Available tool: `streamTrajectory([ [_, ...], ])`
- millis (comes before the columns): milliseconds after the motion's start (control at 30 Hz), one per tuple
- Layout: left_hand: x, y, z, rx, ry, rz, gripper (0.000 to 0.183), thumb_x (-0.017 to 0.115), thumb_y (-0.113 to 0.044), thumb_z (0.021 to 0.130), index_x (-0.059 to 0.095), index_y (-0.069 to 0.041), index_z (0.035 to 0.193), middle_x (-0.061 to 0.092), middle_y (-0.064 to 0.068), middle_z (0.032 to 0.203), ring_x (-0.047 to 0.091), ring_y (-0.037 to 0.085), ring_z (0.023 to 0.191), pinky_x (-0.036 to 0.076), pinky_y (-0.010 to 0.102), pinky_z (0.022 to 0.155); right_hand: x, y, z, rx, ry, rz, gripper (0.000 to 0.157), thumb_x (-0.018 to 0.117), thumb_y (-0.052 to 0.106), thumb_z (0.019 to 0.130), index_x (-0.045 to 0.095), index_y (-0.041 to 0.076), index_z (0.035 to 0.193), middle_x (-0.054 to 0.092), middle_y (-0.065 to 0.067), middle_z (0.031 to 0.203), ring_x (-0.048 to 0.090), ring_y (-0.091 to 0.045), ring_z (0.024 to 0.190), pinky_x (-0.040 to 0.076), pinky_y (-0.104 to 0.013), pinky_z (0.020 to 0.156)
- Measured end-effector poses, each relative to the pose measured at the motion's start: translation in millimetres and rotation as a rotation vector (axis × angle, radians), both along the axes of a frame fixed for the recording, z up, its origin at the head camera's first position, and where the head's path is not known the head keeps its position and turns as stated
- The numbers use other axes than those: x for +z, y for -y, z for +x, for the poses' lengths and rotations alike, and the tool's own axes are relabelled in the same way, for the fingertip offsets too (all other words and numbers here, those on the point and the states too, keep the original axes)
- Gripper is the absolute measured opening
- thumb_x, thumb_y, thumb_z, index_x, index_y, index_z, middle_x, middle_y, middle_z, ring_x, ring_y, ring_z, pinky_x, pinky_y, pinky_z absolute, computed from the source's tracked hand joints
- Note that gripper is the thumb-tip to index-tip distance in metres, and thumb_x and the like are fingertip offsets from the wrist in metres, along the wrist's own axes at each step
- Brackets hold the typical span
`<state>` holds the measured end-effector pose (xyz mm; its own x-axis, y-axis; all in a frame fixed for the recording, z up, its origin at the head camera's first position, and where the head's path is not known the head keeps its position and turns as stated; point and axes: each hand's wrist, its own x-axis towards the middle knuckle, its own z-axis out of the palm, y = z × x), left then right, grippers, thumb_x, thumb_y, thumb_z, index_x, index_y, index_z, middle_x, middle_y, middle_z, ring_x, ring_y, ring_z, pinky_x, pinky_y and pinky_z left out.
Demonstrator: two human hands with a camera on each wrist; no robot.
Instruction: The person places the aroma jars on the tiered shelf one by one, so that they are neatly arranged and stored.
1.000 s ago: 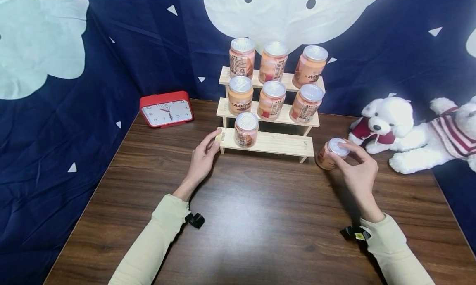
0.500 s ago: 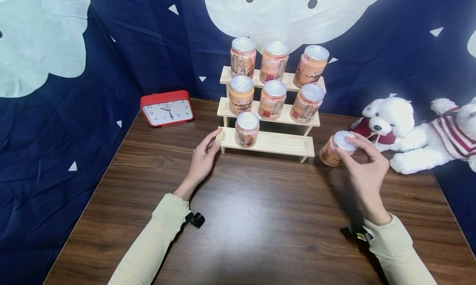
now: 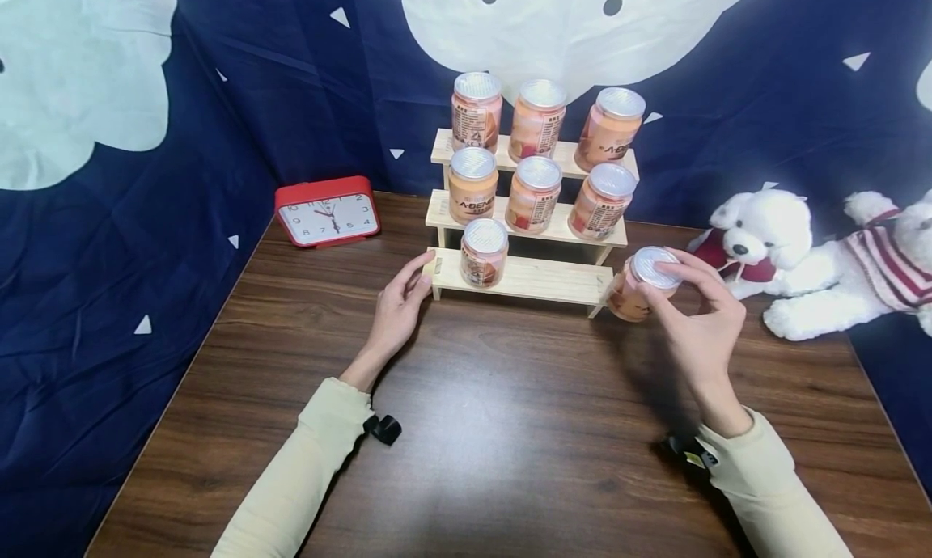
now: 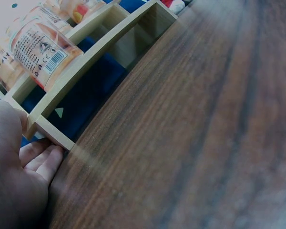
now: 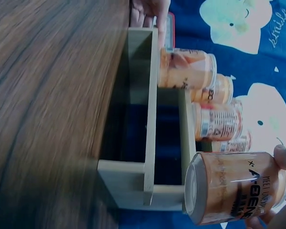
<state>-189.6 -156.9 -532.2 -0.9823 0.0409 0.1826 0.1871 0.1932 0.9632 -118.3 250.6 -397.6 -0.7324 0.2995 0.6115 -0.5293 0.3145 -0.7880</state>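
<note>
In the head view my right hand pinches a peach-coloured jar near its silver lid, thumb in front and fingers behind. The jar is tilted beside the right end of the lowest step of a three-step wooden stand; the right wrist view shows its clear base raised off the table. My left hand grips the left end of that step, and in the left wrist view its curled fingers lie against the step's leg. One jar stands on the lowest step, towards its left.
Several similar jars fill the two upper steps. A red alarm clock stands to the left of the stand. Two white plush dogs sit at the right. Behind the wooden table hangs a dark blue patterned cloth.
The right hand has lifted its jar from the table, first up and slightly right, then left to the lowest step's right end. The left hand stays at the step's left end.
</note>
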Motion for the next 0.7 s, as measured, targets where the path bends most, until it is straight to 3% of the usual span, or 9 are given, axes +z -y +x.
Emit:
streamTrajectory([
  [400,0.5,-1.0,0.3,-0.006,-0.002,-0.001,0.041,0.064,-0.029,0.115,0.065,-0.039,0.155,0.071,-0.002,0.149,0.068,0.015,0.136,0.054,0.032,0.115,4.0,30.6,-1.9,0.099,-0.007,-0.02,0.035,0.087,-0.023,0.076,0.078,-0.018,0.11,0.078,-0.018,0.127,0.071,-0.023,0.123,0.053,-0.026,0.104],
  [700,-9.6,3.3,-4.0,-0.016,0.037,0.033,0.042,0.066,-0.039,0.114,0.064,-0.041,0.156,0.072,-0.002,0.149,0.067,0.015,0.138,0.051,0.029,0.116,0.3,52.7,-6.8,0.129,0.021,-0.011,0.034,0.088,-0.021,0.077,0.08,-0.012,0.11,0.077,-0.02,0.128,0.071,-0.021,0.124,0.054,-0.027,0.108],
])
